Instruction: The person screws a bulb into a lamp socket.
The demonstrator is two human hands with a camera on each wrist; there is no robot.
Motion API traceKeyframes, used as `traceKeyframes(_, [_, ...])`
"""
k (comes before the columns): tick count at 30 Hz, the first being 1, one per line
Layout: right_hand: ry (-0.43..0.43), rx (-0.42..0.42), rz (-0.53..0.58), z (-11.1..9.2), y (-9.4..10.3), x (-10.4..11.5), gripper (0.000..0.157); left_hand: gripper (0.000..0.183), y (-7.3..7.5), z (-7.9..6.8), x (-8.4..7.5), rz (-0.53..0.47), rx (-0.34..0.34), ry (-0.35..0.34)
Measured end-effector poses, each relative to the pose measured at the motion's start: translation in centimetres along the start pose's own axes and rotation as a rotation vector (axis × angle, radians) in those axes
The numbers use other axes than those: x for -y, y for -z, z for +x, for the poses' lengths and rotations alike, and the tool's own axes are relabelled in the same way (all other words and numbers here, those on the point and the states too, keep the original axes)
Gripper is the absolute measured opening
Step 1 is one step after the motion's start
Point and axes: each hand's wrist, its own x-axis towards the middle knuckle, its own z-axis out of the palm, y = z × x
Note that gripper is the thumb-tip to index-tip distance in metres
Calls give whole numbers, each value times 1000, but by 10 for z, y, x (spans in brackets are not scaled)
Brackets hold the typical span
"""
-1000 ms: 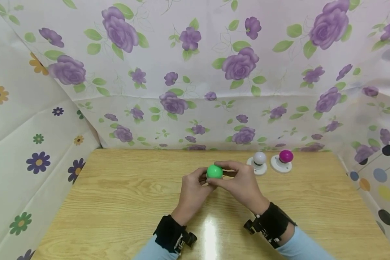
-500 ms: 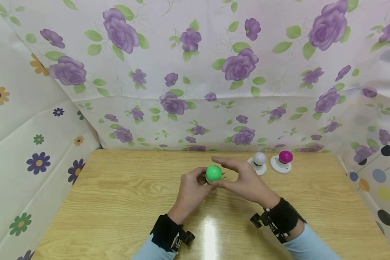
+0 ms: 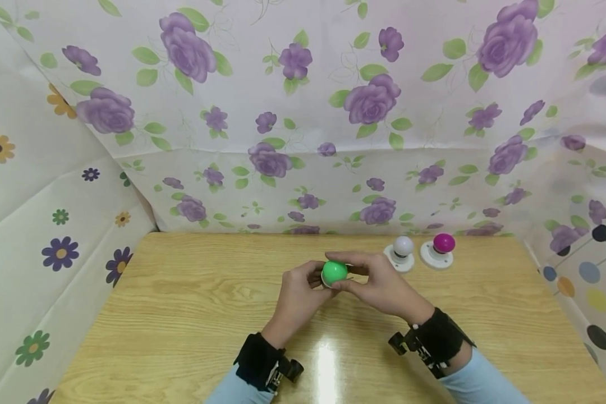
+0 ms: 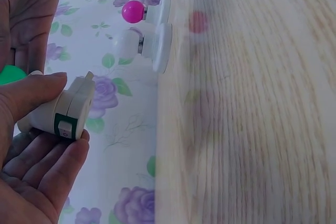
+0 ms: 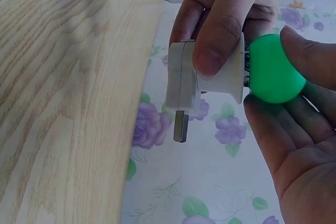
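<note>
My left hand (image 3: 303,294) grips a white plug-in lamp socket (image 5: 182,80), thumb on one side and fingers on the other. Flat metal prongs (image 5: 180,127) stick out of the socket, and a small switch (image 4: 65,128) sits in a dark green recess on its side. A round green light bulb (image 3: 334,271) stands in the socket's mouth, with a little of its metal base showing in the right wrist view. My right hand (image 3: 381,283) pinches the bulb between thumb and fingers. Both hands are held together above the wooden table.
Behind my right hand, a white bulb (image 3: 403,246) and a magenta bulb (image 3: 444,243) stand upright in round white lamp holders near the back edge of the table (image 3: 207,325). A flowered cloth (image 3: 222,196) hangs behind the table.
The right fingers spread off the green bulb half a second ago and now pinch it again. The right wrist has shifted slightly right since a second ago. The left hand keeps its grip.
</note>
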Motion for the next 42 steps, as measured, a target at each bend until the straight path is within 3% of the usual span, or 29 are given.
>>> traceKeyframes(20, [-55, -138, 33, 0, -5, 7, 43, 37, -5, -1, 2, -9, -40, -48])
traceKeyframes(25, [-46, -227, 41, 0, -11, 6, 41, 34, -7, -2, 3, -3, -71, -56])
traceKeyframes(33, [32, -403, -98, 1, -25, 1, 43, 33, -9, -2, 1, 33, -129, -52])
traceKeyframes(36, [31, -390, -121, 1, -24, 0, 44, 34, -8, -2, 0, 26, -118, -48])
traceKeyframes(42, [-12, -278, -141, 0, -11, 0, 49, 38, -5, 0, 0, 4, -82, -58])
